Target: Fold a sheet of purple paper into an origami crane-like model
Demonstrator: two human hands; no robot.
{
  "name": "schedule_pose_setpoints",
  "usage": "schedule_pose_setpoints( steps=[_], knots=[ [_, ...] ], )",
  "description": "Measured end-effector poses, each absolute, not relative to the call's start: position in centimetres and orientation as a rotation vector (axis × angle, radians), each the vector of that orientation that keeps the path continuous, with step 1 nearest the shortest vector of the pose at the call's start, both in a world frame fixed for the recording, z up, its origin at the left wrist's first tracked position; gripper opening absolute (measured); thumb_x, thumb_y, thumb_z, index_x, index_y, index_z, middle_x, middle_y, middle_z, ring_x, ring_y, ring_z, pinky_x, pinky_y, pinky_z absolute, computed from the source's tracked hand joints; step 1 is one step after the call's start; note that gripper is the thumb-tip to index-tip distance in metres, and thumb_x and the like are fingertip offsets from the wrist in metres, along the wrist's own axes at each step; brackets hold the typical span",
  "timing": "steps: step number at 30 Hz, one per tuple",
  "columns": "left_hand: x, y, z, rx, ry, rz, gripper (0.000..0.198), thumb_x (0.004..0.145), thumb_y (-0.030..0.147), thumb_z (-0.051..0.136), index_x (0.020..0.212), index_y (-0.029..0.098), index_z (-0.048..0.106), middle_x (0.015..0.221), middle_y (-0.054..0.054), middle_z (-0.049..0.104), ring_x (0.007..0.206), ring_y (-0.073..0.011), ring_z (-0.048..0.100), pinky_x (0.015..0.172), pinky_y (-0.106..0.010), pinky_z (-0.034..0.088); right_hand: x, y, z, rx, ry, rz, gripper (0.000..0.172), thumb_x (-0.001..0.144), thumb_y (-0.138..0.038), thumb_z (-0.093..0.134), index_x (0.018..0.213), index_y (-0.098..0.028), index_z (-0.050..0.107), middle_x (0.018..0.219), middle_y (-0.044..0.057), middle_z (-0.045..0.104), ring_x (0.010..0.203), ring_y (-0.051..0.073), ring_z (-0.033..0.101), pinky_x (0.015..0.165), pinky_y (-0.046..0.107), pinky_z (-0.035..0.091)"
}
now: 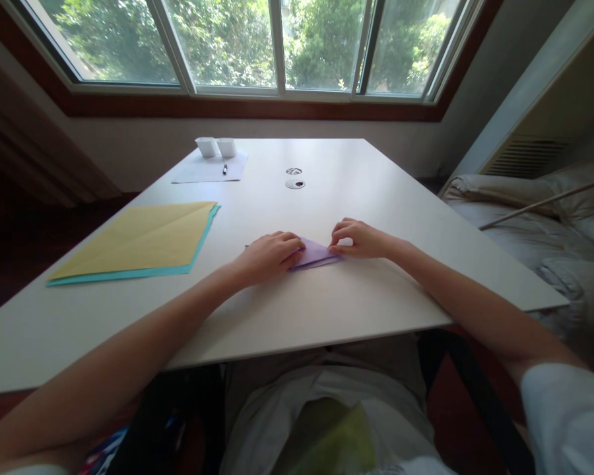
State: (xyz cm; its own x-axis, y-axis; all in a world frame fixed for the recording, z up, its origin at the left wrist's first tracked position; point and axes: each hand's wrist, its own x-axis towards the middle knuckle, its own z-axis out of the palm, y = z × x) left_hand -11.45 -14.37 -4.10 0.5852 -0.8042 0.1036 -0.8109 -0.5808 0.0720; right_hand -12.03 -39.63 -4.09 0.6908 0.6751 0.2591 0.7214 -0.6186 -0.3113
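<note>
Head view: right hand [354, 239] pinches the right corner of the folded purple paper [314, 254] between thumb and fingertips; left hand [274, 254] lies over its left end, can't tell if gripping or just pressing. Paper's on the white table [376, 284], near edge, between my hands. Step looks like folding, lining up a layer; next move calls for left steady, right creasing. Left of me, yellow sheet [148, 231] over teal sheet [178, 270]. Farther: pen [224, 169], two white containers [207, 147] on white paper [198, 174].
</note>
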Motion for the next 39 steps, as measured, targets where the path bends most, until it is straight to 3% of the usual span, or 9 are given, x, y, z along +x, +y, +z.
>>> schedule_pose_setpoints(
  steps=[3, 7, 13, 21, 24, 28, 30, 34, 39],
  knots=[
    [-11.4, -14.8, -5.1, 2.75, -1.231, 0.012, 0.052, 0.093, 0.039, 0.02, 0.136, 0.014, 0.032, 0.143, -0.011, 0.033, 0.131, -0.0216, 0.03, 0.104, -0.042, 0.027, -12.4, -38.7, -4.2, -2.529, -1.146, -0.271, 0.026, 0.087, -0.034, 0.048, 0.094, -0.019, 0.067, 0.096, 0.009, 0.065, 0.091, 0.019, 0.055, 0.083, 0.034, 0.043],
    [-11.4, -15.2, -5.8, 2.816, -1.188, -0.163, 0.058, 0.093, 0.043, 0.01, 0.143, 0.014, 0.014, 0.149, -0.01, 0.016, 0.137, -0.0201, 0.013, 0.107, -0.047, 0.017, -12.9, -37.5, -4.9, -2.487, -1.328, -0.229, 0.033, 0.092, -0.028, 0.038, 0.117, -0.021, 0.058, 0.12, 0.008, 0.059, 0.11, 0.019, 0.052, 0.094, 0.035, 0.039],
    [-10.1, -14.2, -6.0, 2.877, -1.01, -0.229, 0.069, 0.089, 0.056, 0.008, 0.144, 0.015, 0.006, 0.15, -0.01, 0.007, 0.138, -0.0228, 0.007, 0.107, -0.05, 0.014, -13.4, -37.4, -5.3, -2.52, -1.305, -0.156, 0.033, 0.091, -0.025, 0.041, 0.12, -0.025, 0.056, 0.123, 0.004, 0.058, 0.115, 0.018, 0.051, 0.097, 0.035, 0.036],
    [-6.5, -10.7, -5.9, 2.94, -0.673, -0.329, 0.074, 0.086, 0.06, 0.003, 0.144, 0.014, 0.002, 0.15, -0.01, 0.003, 0.138, -0.0255, 0.003, 0.105, -0.058, 0.008, -13.8, -37.4, -5.1, -2.535, -1.27, -0.123, 0.034, 0.091, -0.026, 0.04, 0.122, -0.026, 0.054, 0.125, 0.003, 0.057, 0.117, 0.018, 0.05, 0.097, 0.035, 0.034],
    [-5.2, -9.3, -5.4, 2.902, -0.674, -0.27, 0.071, 0.088, 0.057, 0.005, 0.144, 0.015, 0.011, 0.149, -0.01, 0.012, 0.137, -0.0283, 0.009, 0.104, -0.058, 0.014, -13.7, -37.6, -5.1, -2.551, -1.265, -0.127, 0.034, 0.091, -0.026, 0.04, 0.122, -0.026, 0.054, 0.125, 0.004, 0.057, 0.116, 0.018, 0.051, 0.097, 0.036, 0.034],
    [-4.4, -7.6, -4.0, 2.754, -0.839, -0.149, 0.057, 0.087, 0.054, 0.023, 0.124, 0.021, 0.052, 0.128, -0.006, 0.053, 0.116, -0.0227, 0.048, 0.096, -0.033, 0.037, -13.6, -38.0, -4.9, -2.587, -1.255, -0.148, 0.034, 0.09, -0.03, 0.042, 0.12, -0.025, 0.056, 0.124, 0.006, 0.057, 0.112, 0.019, 0.052, 0.095, 0.036, 0.034],
    [-4.4, -7.2, -3.5, 2.694, -0.921, -0.099, 0.05, 0.084, 0.055, 0.033, 0.109, 0.023, 0.062, 0.113, -0.004, 0.063, 0.1, -0.0203, 0.057, 0.085, -0.027, 0.043, -13.5, -38.1, -4.8, -2.591, -1.258, -0.15, 0.034, 0.09, -0.032, 0.042, 0.119, -0.024, 0.056, 0.123, 0.007, 0.058, 0.111, 0.02, 0.053, 0.094, 0.036, 0.035],
    [-4.4, -7.4, -3.6, 2.589, -1.109, 0.011, 0.039, 0.08, 0.049, 0.045, 0.093, 0.021, 0.069, 0.095, -0.004, 0.067, 0.083, -0.0175, 0.06, 0.075, -0.026, 0.045, -13.5, -38.2, -4.8, -2.588, -1.268, -0.145, 0.034, 0.09, -0.033, 0.042, 0.119, -0.024, 0.056, 0.123, 0.007, 0.057, 0.11, 0.02, 0.052, 0.094, 0.035, 0.035],
    [-3.8, -7.3, -4.1, 2.634, -1.238, 0.15, 0.029, 0.079, 0.039, 0.049, 0.081, 0.019, 0.07, 0.083, -0.005, 0.066, 0.078, -0.0176, 0.058, 0.072, -0.027, 0.044, -13.4, -38.3, -4.9, -2.581, -1.262, -0.144, 0.034, 0.09, -0.033, 0.042, 0.119, -0.023, 0.056, 0.123, 0.007, 0.057, 0.11, 0.02, 0.052, 0.095, 0.035, 0.034]
  ],
)
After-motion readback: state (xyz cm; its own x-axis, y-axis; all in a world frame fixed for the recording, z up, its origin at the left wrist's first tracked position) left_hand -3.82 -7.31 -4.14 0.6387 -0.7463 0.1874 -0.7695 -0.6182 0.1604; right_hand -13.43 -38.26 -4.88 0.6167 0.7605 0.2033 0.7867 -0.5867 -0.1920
